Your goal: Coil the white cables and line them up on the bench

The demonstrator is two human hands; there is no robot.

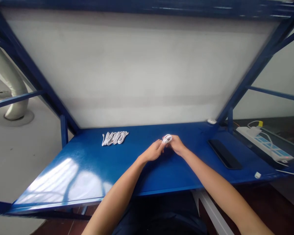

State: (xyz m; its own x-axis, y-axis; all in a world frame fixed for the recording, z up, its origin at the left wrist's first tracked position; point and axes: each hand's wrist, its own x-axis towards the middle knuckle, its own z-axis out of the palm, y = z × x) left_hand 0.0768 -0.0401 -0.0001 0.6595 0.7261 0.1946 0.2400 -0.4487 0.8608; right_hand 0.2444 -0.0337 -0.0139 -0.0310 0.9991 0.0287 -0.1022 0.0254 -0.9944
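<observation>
White cable (167,139) is sitting as a small, tight loop between the person's 2 hands, with its top showing just above the fingers. Left hand (152,150) and right hand (177,145) are closing on it from either side, their fingers curled and nearly meeting, so both grips are almost shut around the loop. Both forearms are angling inward and up from the bottom of the view, with the wrists slightly bent above a blue metal table (93,163). Farther left on that table, a bundled white cable (114,138) is lying flat in zigzag folds, well apart from the hands. To the right, a long black pad (224,154) is lying near the table's edge, and a white power strip (264,145) is resting beyond it.
</observation>
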